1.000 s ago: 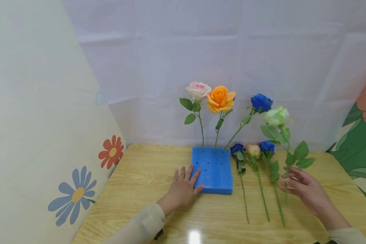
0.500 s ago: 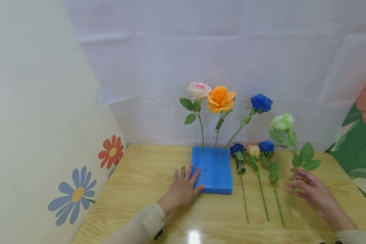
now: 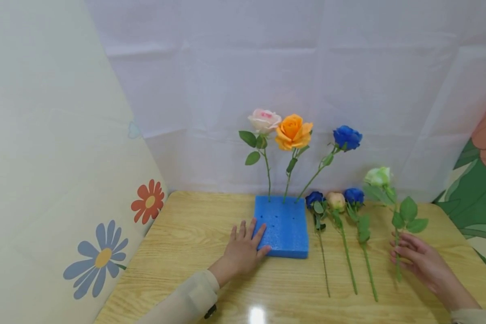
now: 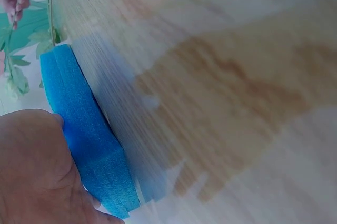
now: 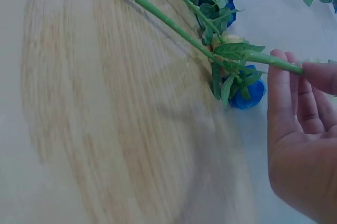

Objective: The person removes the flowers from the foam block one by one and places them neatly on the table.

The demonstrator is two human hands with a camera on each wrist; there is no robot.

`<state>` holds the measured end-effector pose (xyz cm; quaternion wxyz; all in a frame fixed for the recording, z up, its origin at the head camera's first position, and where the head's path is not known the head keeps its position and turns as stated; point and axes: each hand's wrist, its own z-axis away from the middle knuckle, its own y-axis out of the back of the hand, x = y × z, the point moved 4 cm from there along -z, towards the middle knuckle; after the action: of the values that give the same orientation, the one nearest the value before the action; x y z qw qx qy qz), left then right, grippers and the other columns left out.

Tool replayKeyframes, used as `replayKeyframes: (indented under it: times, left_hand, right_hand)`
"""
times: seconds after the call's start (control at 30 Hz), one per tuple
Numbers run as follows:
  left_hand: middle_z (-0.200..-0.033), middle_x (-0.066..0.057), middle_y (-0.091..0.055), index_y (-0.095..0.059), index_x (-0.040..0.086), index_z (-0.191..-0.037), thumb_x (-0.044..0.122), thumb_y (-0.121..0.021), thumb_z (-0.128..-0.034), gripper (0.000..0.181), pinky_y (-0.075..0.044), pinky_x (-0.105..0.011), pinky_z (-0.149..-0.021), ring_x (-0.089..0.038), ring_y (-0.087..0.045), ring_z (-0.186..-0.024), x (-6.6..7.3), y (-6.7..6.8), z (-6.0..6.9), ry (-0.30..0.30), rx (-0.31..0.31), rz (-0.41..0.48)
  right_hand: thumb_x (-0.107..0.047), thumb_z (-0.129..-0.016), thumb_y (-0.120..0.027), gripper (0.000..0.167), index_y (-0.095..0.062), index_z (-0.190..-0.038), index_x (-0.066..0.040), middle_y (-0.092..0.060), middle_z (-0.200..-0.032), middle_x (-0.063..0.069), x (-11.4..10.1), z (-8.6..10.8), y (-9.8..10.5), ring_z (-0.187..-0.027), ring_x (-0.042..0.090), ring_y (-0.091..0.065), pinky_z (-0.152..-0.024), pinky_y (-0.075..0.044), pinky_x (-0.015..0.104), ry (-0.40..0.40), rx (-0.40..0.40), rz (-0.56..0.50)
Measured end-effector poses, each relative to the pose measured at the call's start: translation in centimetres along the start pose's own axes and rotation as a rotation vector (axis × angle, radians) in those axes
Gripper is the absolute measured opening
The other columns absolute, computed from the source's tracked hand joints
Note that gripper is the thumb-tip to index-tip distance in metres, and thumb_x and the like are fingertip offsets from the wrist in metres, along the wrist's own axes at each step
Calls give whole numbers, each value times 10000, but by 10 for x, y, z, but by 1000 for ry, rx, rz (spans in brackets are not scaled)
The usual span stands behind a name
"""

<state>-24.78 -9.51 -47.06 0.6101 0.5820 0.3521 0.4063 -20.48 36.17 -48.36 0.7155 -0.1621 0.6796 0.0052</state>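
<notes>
My left hand (image 3: 243, 253) rests with spread, straight fingers on the left edge of a blue foam block (image 3: 285, 234); the left wrist view shows the palm against the block's side (image 4: 87, 129). In the block's back row stand a pink rose (image 3: 265, 120), an orange rose (image 3: 294, 132) and a blue rose (image 3: 347, 137), the last leaning right. Several small holes show in its top. At the right, my right hand (image 3: 425, 265) pinches the stem of a pale green rose (image 3: 378, 177) between thumb and fingers, bloom upward. In the right wrist view the stem (image 5: 284, 65) crosses the fingertips.
Between block and right hand lie a dark blue rose (image 3: 315, 198), a peach rose (image 3: 336, 201) and another blue rose (image 3: 354, 196), stems toward me. A white cloth (image 3: 210, 112) hangs behind the wooden table (image 3: 178, 252).
My right hand has moved right and nearer to me, carrying the pale green rose lower and away from the lying roses. The left hand and the block have stayed in place.
</notes>
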Motion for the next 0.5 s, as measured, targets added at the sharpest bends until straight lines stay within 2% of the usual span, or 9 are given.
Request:
replayKeyframes:
  times: [0.27,0.5]
  left_hand:
    - [-1688,-162,-138,-202,202,-1637,617,-263,-1055,717,-170,-637,-1196,-485,-184,-1508,-1,0,0,6,-5,1]
    - [-1695,-153,-107,-166,213,-1642,637,-215,-1049,730,-151,-633,-1202,-478,-169,-1514,-3,-7,-3,6,-4,-16]
  right_hand:
    - [66,-1038,-452,469,-686,-1196,-309,-650,-1094,-26,11,2,9,-974,138,-695,-853,-591,320,-30,-24,-63]
    - [42,-1036,-479,419,-677,-1114,-320,-677,-1078,-45,24,3,16,-955,140,-703,-850,-592,321,-94,26,-79]
